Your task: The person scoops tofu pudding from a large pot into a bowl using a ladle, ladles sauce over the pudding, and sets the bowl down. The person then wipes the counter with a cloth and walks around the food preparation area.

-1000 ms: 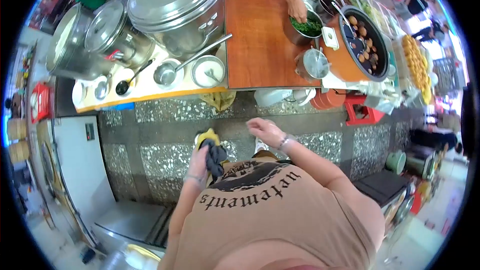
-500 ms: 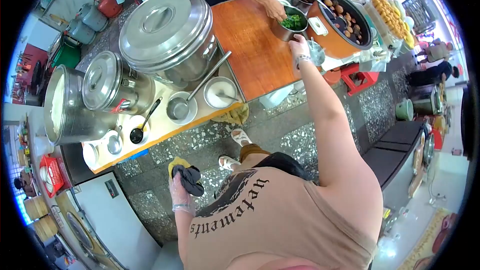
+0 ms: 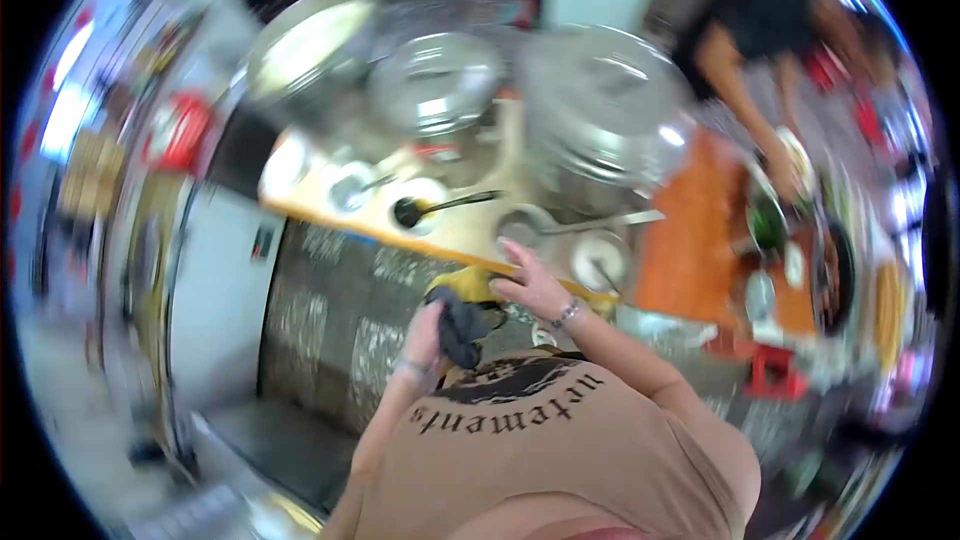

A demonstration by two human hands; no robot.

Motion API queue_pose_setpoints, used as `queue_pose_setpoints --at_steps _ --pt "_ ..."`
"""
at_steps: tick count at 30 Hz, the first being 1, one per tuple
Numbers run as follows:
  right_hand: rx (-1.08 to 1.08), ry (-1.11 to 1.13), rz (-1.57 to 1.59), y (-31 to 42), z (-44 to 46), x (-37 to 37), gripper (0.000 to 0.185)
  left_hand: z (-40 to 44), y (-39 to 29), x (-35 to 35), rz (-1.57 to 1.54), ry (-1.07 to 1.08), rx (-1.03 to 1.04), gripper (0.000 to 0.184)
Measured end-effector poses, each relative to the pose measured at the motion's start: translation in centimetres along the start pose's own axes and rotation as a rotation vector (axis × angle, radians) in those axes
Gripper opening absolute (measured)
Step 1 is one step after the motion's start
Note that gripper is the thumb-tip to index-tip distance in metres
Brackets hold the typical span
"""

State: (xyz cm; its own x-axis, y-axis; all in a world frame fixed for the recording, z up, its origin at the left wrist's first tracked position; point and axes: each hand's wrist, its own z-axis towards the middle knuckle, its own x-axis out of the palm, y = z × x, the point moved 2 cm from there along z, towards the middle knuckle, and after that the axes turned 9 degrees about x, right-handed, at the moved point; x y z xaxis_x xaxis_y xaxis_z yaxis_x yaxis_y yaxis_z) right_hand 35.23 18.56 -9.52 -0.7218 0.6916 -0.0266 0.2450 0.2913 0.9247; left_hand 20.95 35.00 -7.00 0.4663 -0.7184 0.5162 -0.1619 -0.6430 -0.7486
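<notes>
My left hand (image 3: 424,335), in a clear plastic glove, grips a dark grey cloth (image 3: 462,336) with a yellow cloth (image 3: 458,283) beside it, low in front of the counter. My right hand (image 3: 535,287) has its fingers apart and holds nothing that I can see. It is at the counter's front edge, close to the yellow cloth and just below a metal ladle (image 3: 590,224) lying on a dish. To its right is a white bowl (image 3: 598,258) with a spoon in it. A black ladle (image 3: 412,210) rests in a white dish further left. Motion blurs the view.
Large lidded steel pots (image 3: 605,105) and an uncovered pot (image 3: 312,45) stand behind the dishes. At the right, another person's arm (image 3: 738,90) reaches over food containers beside the orange-brown board (image 3: 685,230). A red stool (image 3: 775,372) stands below.
The view has swung left. My right hand has left the pot of chopped greens and come over beside my left hand, which still holds the cloth. The other person's hand has left the greens.
</notes>
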Motion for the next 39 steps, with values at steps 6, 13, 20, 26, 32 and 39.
queue_pose_setpoints --at_steps 6,13,20,26,32,39 --pt "-0.426 0.349 -0.529 9.1 8.2 18.6 0.098 -1.9 -9.5 -11.3 -0.053 -0.299 0.205 0.041" --pt "-0.391 0.485 -0.43 12.5 20.2 42.3 0.035 -6.2 -21.5 -31.4 -0.019 -0.298 0.298 0.059" --pt "-0.459 0.273 -0.424 20.6 33.3 49.7 0.032 -1.1 -34.8 -46.1 1.035 -0.461 0.628 0.03" --pt "-0.421 0.189 -0.519 24.2 49.6 53.1 0.027 7.5 -47.3 -57.1 1.397 -0.468 0.614 0.03" --pt "-0.104 0.164 -0.26 26.9 68.9 64.7 0.026 19.1 -56.8 -67.1 1.097 -0.6 0.693 0.043" --pt "-0.6 -0.156 -0.239 42.6 78.0 75.0 0.036 27.5 -71.4 -71.5 1.192 -0.633 1.174 0.053"
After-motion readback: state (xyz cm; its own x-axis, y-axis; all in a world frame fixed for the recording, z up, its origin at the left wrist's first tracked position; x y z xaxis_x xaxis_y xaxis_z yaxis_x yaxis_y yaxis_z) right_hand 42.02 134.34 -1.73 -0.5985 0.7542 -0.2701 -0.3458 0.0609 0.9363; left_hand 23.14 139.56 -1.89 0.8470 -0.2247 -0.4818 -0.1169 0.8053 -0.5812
